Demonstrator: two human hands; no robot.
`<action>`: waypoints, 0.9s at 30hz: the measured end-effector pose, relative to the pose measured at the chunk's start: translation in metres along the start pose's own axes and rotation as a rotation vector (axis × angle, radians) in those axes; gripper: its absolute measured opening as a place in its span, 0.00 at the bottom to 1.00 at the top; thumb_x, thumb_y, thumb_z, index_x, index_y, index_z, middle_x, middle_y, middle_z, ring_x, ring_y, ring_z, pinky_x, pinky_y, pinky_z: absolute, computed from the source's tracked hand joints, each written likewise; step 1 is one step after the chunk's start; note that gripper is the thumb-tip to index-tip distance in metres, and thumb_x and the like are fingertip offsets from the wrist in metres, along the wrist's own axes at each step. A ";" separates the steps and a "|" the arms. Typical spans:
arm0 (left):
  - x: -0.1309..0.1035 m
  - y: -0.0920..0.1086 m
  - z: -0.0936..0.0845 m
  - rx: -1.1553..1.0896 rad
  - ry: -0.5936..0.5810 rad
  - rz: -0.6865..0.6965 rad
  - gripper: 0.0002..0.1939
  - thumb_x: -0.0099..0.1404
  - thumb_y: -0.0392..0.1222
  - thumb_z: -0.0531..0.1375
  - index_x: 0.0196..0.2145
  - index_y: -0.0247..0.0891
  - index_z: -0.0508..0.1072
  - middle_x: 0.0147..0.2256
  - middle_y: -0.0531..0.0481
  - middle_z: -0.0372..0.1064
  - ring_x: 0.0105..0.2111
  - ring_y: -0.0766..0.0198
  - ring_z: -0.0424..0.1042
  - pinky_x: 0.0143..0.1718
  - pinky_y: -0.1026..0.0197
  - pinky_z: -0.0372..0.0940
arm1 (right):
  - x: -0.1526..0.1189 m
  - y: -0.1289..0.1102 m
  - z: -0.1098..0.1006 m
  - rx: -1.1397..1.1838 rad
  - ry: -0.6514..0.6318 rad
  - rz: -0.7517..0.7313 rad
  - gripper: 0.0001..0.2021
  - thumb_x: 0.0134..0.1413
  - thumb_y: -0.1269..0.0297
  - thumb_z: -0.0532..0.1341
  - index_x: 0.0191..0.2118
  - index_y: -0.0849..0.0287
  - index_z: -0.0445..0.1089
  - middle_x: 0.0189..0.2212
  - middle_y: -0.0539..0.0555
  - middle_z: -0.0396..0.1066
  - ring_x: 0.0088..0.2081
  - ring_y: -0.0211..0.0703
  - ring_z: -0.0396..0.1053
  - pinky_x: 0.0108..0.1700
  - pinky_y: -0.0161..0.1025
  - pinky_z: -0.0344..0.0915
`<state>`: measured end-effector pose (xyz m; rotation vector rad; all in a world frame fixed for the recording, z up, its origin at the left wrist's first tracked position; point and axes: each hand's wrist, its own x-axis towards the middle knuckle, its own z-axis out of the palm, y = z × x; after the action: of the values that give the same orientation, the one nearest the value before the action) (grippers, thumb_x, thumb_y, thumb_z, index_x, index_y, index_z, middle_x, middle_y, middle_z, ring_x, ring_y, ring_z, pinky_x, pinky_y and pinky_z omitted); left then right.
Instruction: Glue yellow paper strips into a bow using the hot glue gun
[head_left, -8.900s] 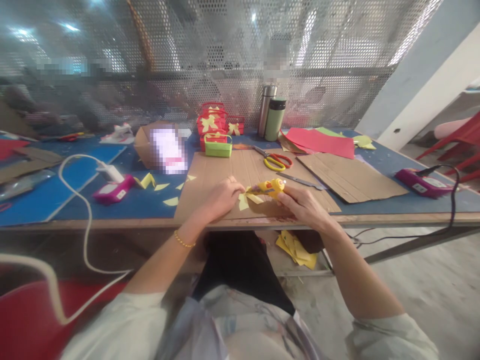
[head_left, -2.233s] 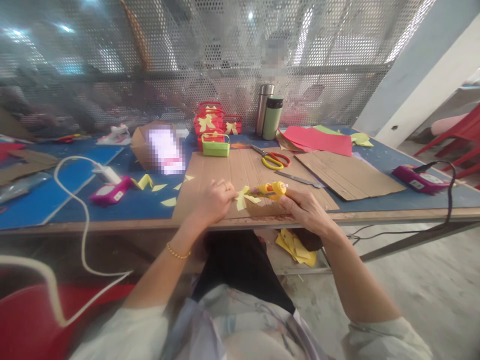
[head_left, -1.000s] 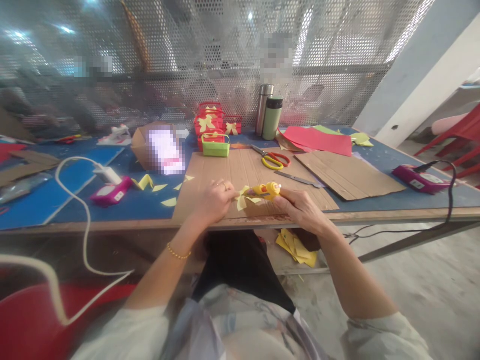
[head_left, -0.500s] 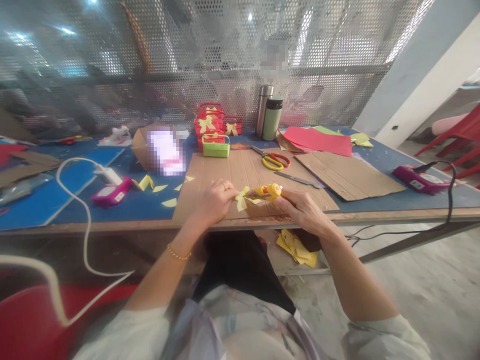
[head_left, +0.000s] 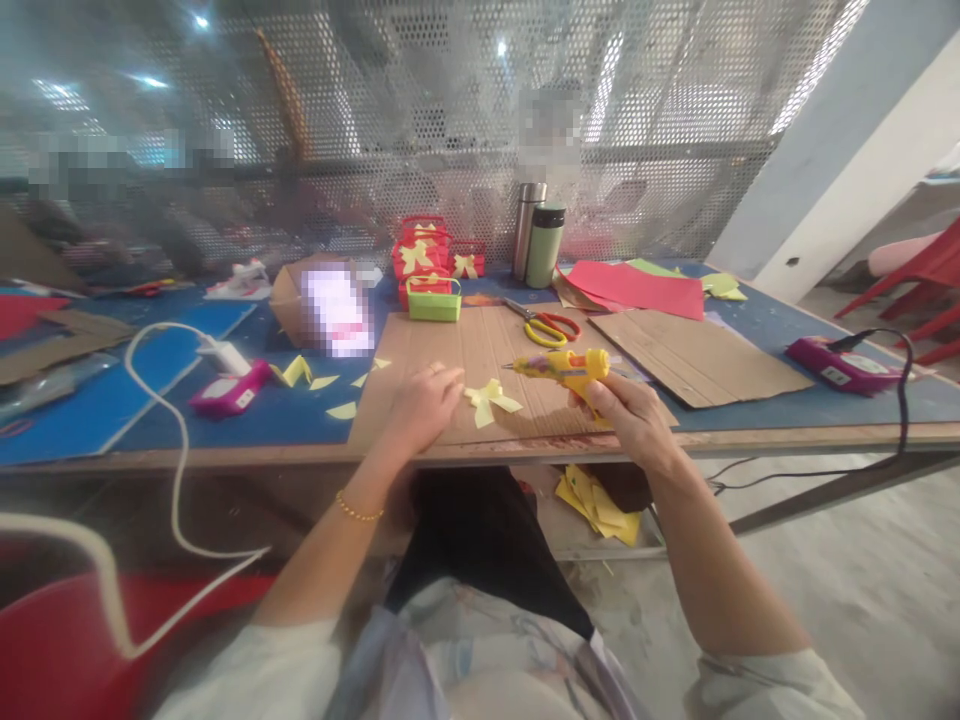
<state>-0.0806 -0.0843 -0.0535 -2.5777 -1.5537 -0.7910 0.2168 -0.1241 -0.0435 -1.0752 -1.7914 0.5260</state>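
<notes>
While I am watching from the head camera, my right hand [head_left: 628,412] is gripping a small yellow plastic glue gun [head_left: 561,367], fingers wrapped around its handle, its nozzle pointing left and hanging just above and to the right of a yellow paper bow [head_left: 489,399] without touching it. The bow is lying on a ribbed brown cardboard sheet [head_left: 480,345] near the table's near edge, its loops and tails folded from flat matte paper. My left hand [head_left: 422,402] is resting on the same sheet just left of the bow, fingers curled loosely; I cannot tell whether the fingertips are touching the paper.

Farther away, yellow-handled scissors [head_left: 545,328] are lying on the cardboard, and a lime-green paper basket [head_left: 434,299] is standing in front of red paper baskets [head_left: 420,252] with yellow bows. Two cylindrical flasks, one steel [head_left: 528,230] and one green [head_left: 547,245], are standing upright side by side by the perforated metal screen [head_left: 420,120]. Triangular yellow scraps [head_left: 324,382] are dotting the blue table top [head_left: 112,400].

A brown box [head_left: 289,295] is partly blurred out, so its face is unreadable. Yellow sheets [head_left: 596,503] under the table are half hidden by my right forearm, and the white cable [head_left: 176,470] is running out of view at the left.
</notes>
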 end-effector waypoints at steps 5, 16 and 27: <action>0.000 -0.001 0.000 -0.056 -0.034 0.058 0.13 0.73 0.41 0.55 0.46 0.40 0.80 0.42 0.45 0.74 0.45 0.55 0.72 0.49 0.51 0.69 | 0.002 0.011 -0.008 0.051 0.053 0.043 0.30 0.65 0.34 0.54 0.31 0.58 0.75 0.21 0.50 0.64 0.25 0.40 0.60 0.31 0.40 0.57; 0.007 0.000 -0.006 -0.151 -0.137 0.031 0.16 0.70 0.36 0.55 0.49 0.41 0.81 0.45 0.47 0.73 0.44 0.60 0.75 0.50 0.56 0.70 | -0.024 0.017 -0.025 0.078 0.116 0.132 0.29 0.60 0.33 0.58 0.29 0.56 0.76 0.23 0.52 0.66 0.27 0.43 0.63 0.32 0.41 0.60; 0.022 -0.008 -0.011 -0.202 -0.183 0.094 0.11 0.67 0.36 0.56 0.41 0.41 0.79 0.41 0.48 0.76 0.40 0.59 0.75 0.45 0.57 0.69 | -0.019 0.023 -0.031 0.059 0.125 0.141 0.31 0.60 0.31 0.57 0.32 0.57 0.77 0.22 0.51 0.64 0.27 0.42 0.62 0.32 0.40 0.60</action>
<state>-0.0834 -0.0653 -0.0361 -2.9192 -1.4498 -0.7584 0.2573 -0.1316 -0.0554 -1.1731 -1.5900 0.5803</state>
